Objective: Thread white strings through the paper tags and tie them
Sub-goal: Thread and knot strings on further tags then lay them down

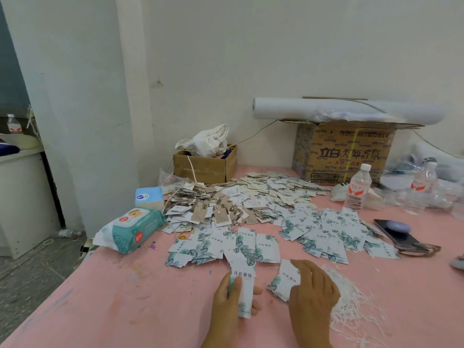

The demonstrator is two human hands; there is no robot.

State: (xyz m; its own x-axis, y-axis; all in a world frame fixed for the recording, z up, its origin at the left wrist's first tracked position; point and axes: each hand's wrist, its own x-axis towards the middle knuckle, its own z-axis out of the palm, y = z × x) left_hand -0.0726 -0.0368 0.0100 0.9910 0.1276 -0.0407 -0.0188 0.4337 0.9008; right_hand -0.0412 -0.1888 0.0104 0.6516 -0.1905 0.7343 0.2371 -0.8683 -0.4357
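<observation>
My left hand [229, 301] grips a white paper tag [244, 290] with green leaf print, thumb over its face, near the front of the pink table [125, 310]. My right hand [312, 295] lies fingers-down on a small stack of the same tags [282, 281] just to the right. A loose bundle of white strings [351, 302] lies on the table to the right of that hand. Heaps of leaf-print tags [326, 234] and a heap of strung brown and white tags [216, 207] spread across the middle of the table.
A wet-wipes pack [130, 232] and a tissue box [148, 197] sit at the left edge. Two cardboard boxes [346, 154] stand against the wall. Water bottles [357, 187] and a phone [396, 234] lie at the right.
</observation>
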